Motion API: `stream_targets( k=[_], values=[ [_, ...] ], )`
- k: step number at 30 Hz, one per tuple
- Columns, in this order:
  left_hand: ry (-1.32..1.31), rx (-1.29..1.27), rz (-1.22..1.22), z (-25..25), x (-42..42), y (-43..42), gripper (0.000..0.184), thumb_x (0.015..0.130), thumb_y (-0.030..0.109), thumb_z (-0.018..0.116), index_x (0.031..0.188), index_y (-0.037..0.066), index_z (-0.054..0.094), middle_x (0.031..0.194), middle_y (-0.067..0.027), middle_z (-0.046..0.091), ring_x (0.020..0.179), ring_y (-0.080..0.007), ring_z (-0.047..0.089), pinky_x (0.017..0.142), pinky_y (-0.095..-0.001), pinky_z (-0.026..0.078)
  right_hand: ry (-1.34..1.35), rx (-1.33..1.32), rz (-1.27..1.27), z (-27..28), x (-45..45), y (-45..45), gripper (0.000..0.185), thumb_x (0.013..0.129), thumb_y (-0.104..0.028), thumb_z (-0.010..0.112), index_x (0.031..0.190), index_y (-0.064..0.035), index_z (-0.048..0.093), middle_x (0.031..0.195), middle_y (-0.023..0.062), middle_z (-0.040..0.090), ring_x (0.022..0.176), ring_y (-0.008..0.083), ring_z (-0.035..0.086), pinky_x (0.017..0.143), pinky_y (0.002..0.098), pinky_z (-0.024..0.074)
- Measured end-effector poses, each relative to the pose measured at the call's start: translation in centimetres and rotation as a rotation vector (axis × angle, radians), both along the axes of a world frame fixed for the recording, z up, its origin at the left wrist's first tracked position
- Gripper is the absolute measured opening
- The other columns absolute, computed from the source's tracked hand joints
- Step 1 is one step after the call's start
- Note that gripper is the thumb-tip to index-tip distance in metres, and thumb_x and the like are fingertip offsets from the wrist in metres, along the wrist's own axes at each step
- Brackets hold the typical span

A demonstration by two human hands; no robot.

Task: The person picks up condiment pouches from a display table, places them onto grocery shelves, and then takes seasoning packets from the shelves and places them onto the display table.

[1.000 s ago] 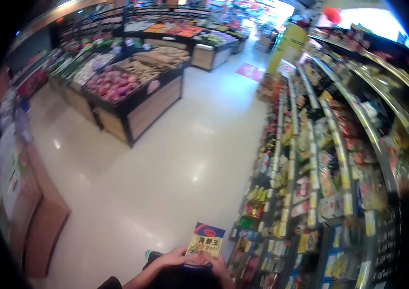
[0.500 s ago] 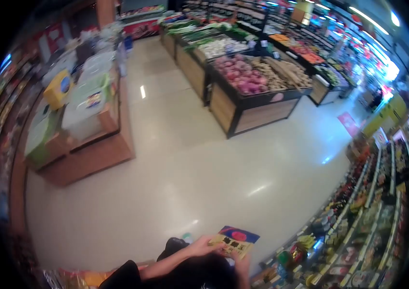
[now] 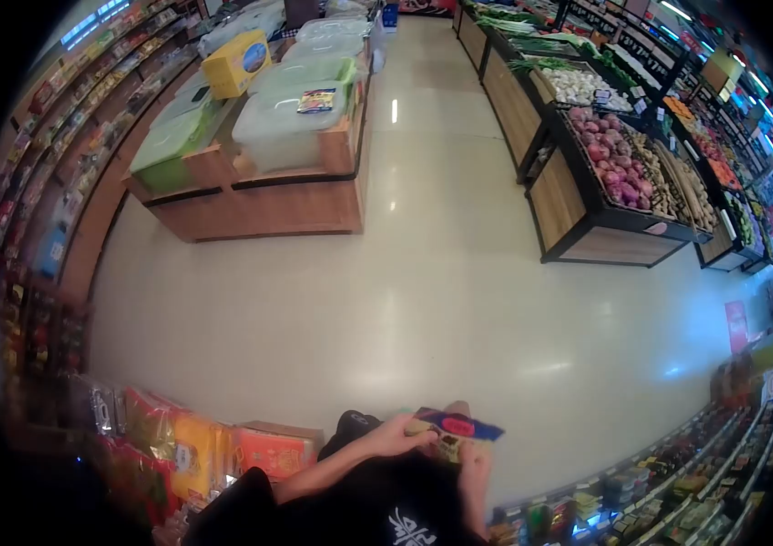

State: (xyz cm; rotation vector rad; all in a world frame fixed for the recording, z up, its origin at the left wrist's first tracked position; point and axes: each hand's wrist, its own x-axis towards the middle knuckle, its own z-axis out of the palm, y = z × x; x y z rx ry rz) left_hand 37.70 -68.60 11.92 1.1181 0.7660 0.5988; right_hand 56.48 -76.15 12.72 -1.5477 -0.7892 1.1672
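Note:
A small flat food packet [image 3: 470, 427], dark blue with a red oval and a yellow lower part, is held low in front of my body. My left hand [image 3: 397, 437] grips its left edge, thumb lying across the front. On the lower right of the same packet, my right hand [image 3: 475, 462] closes with its thumb on the face. The packet tilts, and its lower part is partly covered by my fingers. Black clothing [image 3: 359, 500] with a white print lies just below both hands.
Wooden bins with clear-lidded tubs [image 3: 286, 123] stand ahead left, topped by a yellow box [image 3: 237, 64] and a colourful packet [image 3: 316, 100]. Ahead right is a produce stand with red onions [image 3: 614, 159]. Shelves [image 3: 660, 482] line the right; bagged goods [image 3: 195, 446] sit near left.
My view has turned left, so bins and produce stand shift rightward, and bagged goods at lower left come into view. The packet is still in both hands, now tilted with less of its yellow part showing.

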Motion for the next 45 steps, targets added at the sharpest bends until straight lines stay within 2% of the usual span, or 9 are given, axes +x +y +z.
stream_targets(
  k=[2, 6, 11, 18, 25, 35, 41, 43, 45],
  values=[
    [-0.036, -0.080, 0.022, -1.0, -0.8, 0.2, 0.026, 0.090, 0.013, 0.063, 0.111, -0.003, 0.058, 0.096, -0.0032, 0.065, 0.082, -0.0086, 0.059, 0.075, -0.0264, 0.050, 0.009, -0.079, -0.033, -1.5, -0.9, 1.8, 0.021, 0.087, -0.017, 0.064, 0.078, 0.0028, 0.066, 0.072, 0.0049, 0.064, 0.068, 0.0104, 0.056, 0.063, 0.0263, 0.0441],
    [-0.022, -0.075, 0.236, 2.1, -1.8, 2.9, 0.023, 0.090, 0.014, 0.065, 0.108, 0.000, 0.064, 0.084, 0.0000, 0.065, 0.078, -0.0077, 0.058, 0.071, -0.0253, 0.049, -0.127, 0.128, 0.433, -1.4, 0.6, 5.3, 0.019, 0.086, -0.015, 0.063, 0.076, 0.0005, 0.068, 0.072, 0.0015, 0.064, 0.068, 0.0093, 0.055, 0.063, 0.0244, 0.0428],
    [0.069, 0.059, 0.392, -3.2, -3.6, 8.3, 0.024, 0.089, 0.012, 0.065, 0.108, -0.002, 0.063, 0.090, -0.0030, 0.066, 0.082, -0.0079, 0.058, 0.074, -0.0249, 0.049, 0.242, 0.043, 0.352, -2.2, -2.6, 13.6, 0.025, 0.085, -0.015, 0.068, 0.106, -0.0010, 0.065, 0.090, 0.0026, 0.067, 0.081, 0.0101, 0.059, 0.076, 0.0276, 0.0481],
    [0.242, 0.109, 0.329, 0.7, -9.7, 18.7, 0.030, 0.082, 0.018, 0.073, 0.107, 0.002, 0.066, 0.104, -0.0093, 0.066, 0.097, -0.0168, 0.061, 0.087, -0.0324, 0.048, 0.099, 0.081, 0.564, -1.3, -8.2, 26.4, 0.016, 0.085, -0.011, 0.069, 0.076, -0.0013, 0.059, 0.067, -0.0015, 0.053, 0.064, 0.0062, 0.046, 0.058, 0.0229, 0.0371],
    [0.205, 0.337, 0.518, 1.6, -11.2, 28.3, 0.013, 0.077, 0.003, 0.074, 0.088, 0.000, 0.069, 0.082, -0.0078, 0.065, 0.077, -0.0164, 0.059, 0.072, -0.0283, 0.047, 0.071, 0.261, 0.605, 0.0, -11.2, 37.0, 0.010, 0.081, -0.007, 0.070, 0.086, 0.0012, 0.066, 0.072, 0.0053, 0.055, 0.067, 0.0152, 0.050, 0.061, 0.0271, 0.0406],
    [0.236, 0.200, 0.559, 3.4, -14.0, 37.0, 0.023, 0.081, 0.006, 0.071, 0.104, 0.004, 0.068, 0.091, -0.0050, 0.068, 0.081, -0.0105, 0.061, 0.069, -0.0248, 0.048, 0.197, 0.243, 0.545, -1.0, -13.8, 46.7, 0.010, 0.080, 0.001, 0.068, 0.090, 0.0005, 0.068, 0.078, 0.0059, 0.057, 0.071, 0.0142, 0.053, 0.066, 0.0251, 0.0421],
    [0.293, 0.410, 0.546, 2.6, -15.8, 43.6, 0.015, 0.079, 0.003, 0.071, 0.094, 0.003, 0.070, 0.081, -0.0074, 0.067, 0.076, -0.0155, 0.062, 0.068, -0.0262, 0.049, 0.300, 0.388, 0.597, -3.4, -14.6, 52.9, 0.019, 0.081, -0.010, 0.073, 0.096, -0.0004, 0.066, 0.082, 0.0071, 0.058, 0.077, 0.0169, 0.056, 0.071, 0.0278, 0.0449],
    [0.287, 0.406, 0.591, 4.6, -16.2, 46.4, 0.012, 0.077, 0.001, 0.072, 0.089, 0.001, 0.070, 0.075, -0.0074, 0.064, 0.069, -0.0156, 0.057, 0.062, -0.0264, 0.044, 0.352, 0.333, 0.602, -2.8, -15.5, 55.4, 0.028, 0.080, -0.014, 0.075, 0.103, -0.0006, 0.065, 0.087, 0.0078, 0.060, 0.084, 0.0188, 0.058, 0.077, 0.0295, 0.0466],
    [0.195, 0.053, 0.680, 2.4, -17.4, 48.6, 0.011, 0.082, 0.006, 0.070, 0.089, -0.002, 0.068, 0.078, -0.0041, 0.066, 0.074, -0.0122, 0.060, 0.068, -0.0272, 0.049, 0.429, 0.177, 0.645, -2.1, -16.5, 58.0, 0.038, 0.080, -0.016, 0.076, 0.111, -0.0002, 0.061, 0.097, 0.0089, 0.063, 0.095, 0.0194, 0.059, 0.085, 0.0313, 0.0469]
  ],
)
